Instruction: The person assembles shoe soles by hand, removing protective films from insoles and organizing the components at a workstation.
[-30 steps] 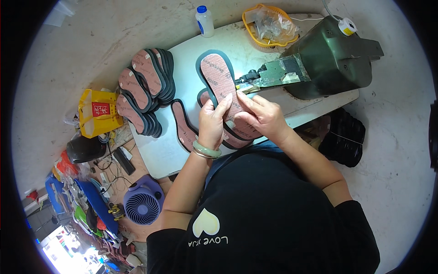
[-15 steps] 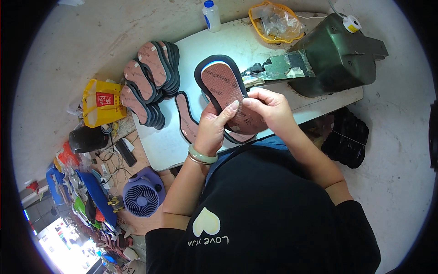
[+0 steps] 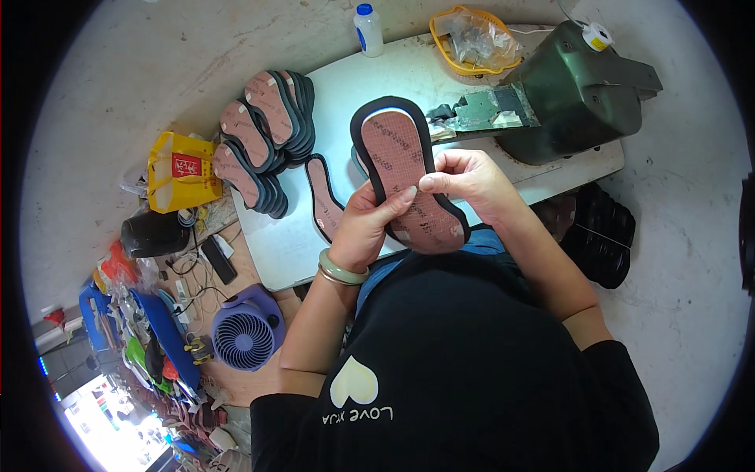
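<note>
Both hands grasp one shoe sole (image 3: 405,181), raised above the white table (image 3: 275,244). Left hand (image 3: 366,228) grips its near-left edge; right hand (image 3: 464,177) pinches its right edge. Long axis runs far-left to near-right, toe toward the green sewing machine (image 3: 574,90).

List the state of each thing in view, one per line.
Shoe sole: lifted off the table, held in both hands.
Left hand: gripping the sole from below.
Right hand: pinching the sole's edge.
Stacked soles: piled, overlapping, on the table.
White bottle: upright, capped.
Purple fan: on the floor, spinning unclear.
</note>
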The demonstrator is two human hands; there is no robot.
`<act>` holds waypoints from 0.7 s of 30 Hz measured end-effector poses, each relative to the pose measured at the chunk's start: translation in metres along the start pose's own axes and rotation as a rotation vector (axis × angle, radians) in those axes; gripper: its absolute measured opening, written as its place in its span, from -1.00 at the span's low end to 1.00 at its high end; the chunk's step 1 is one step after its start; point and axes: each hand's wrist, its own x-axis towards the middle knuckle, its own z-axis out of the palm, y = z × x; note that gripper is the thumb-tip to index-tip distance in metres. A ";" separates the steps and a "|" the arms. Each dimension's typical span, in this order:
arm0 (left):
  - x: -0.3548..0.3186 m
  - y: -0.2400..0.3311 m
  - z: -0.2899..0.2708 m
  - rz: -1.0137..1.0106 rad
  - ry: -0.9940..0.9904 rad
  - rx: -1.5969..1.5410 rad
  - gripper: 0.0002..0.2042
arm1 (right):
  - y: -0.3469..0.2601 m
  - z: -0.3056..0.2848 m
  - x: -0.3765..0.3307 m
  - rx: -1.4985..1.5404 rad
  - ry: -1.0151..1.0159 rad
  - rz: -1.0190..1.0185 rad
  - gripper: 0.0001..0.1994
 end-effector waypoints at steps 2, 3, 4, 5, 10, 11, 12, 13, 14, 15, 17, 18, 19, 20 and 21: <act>-0.002 0.001 0.001 0.003 -0.001 -0.035 -0.75 | 0.002 -0.004 0.002 0.093 -0.047 0.022 -0.88; -0.002 0.002 0.002 -0.007 0.000 -0.040 -0.75 | 0.004 -0.005 0.002 0.129 -0.049 0.049 -0.89; -0.002 0.002 0.002 -0.018 0.000 -0.050 -0.74 | 0.006 -0.006 0.001 0.159 -0.068 0.038 -0.88; -0.002 0.002 0.003 -0.043 0.021 -0.053 -0.74 | 0.007 -0.006 0.001 0.180 -0.066 0.042 -0.88; -0.002 -0.002 0.007 -0.056 0.024 -0.055 -0.71 | 0.001 -0.002 -0.009 -0.111 -0.005 -0.042 -0.82; -0.002 -0.004 0.008 -0.053 0.003 -0.067 -0.71 | -0.002 -0.001 -0.012 -0.223 0.004 -0.068 -0.82; -0.002 -0.005 0.010 -0.069 0.016 -0.056 -0.71 | -0.005 -0.001 -0.014 -0.332 0.015 -0.088 -0.80; 0.000 -0.006 0.011 -0.075 0.010 -0.055 -0.72 | -0.007 0.000 -0.017 -0.453 0.052 -0.144 -0.82; 0.001 -0.007 0.012 -0.080 0.004 -0.055 -0.72 | -0.007 0.001 -0.019 -0.572 0.090 -0.194 -0.84; 0.002 -0.008 0.013 -0.089 -0.001 -0.049 -0.72 | -0.006 0.002 -0.020 -0.678 0.114 -0.272 -0.85; 0.005 -0.011 0.017 -0.108 -0.008 -0.032 -0.72 | 0.000 0.002 -0.020 -0.874 0.205 -0.231 -0.91; 0.006 -0.011 0.019 -0.108 -0.018 -0.028 -0.72 | 0.004 0.000 -0.020 -0.942 0.237 -0.301 -0.93; 0.007 -0.012 0.020 -0.107 -0.021 -0.024 -0.72 | 0.008 -0.002 -0.019 -1.022 0.303 -0.323 -0.94; 0.007 -0.012 0.021 -0.103 -0.025 -0.017 -0.72 | 0.011 -0.005 -0.018 -1.077 0.361 -0.426 -0.95; 0.005 -0.010 0.021 -0.078 -0.008 0.012 -0.73 | 0.014 -0.008 -0.017 -1.127 0.410 -0.513 -0.95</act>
